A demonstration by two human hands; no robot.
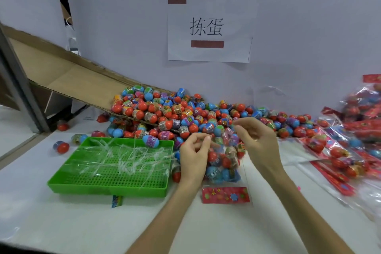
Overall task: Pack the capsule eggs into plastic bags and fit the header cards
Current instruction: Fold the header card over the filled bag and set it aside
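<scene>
A clear plastic bag [223, 163] filled with several red and blue capsule eggs lies on the table in front of me. My left hand [193, 152] pinches the bag's top edge on the left. My right hand [255, 136] pinches the same edge on the right, holding the mouth apart. A red header card [225, 195] with flower prints lies flat just below the bag. Behind the hands a big heap of loose capsule eggs [175, 113] spills across the table.
A green perforated tray [111, 181] with clear plastic strips sits left of the bag. A cardboard chute [68, 76] slopes down into the heap. Finished bags with red cards [354, 140] pile up at the right. A paper sign [210, 27] hangs on the wall.
</scene>
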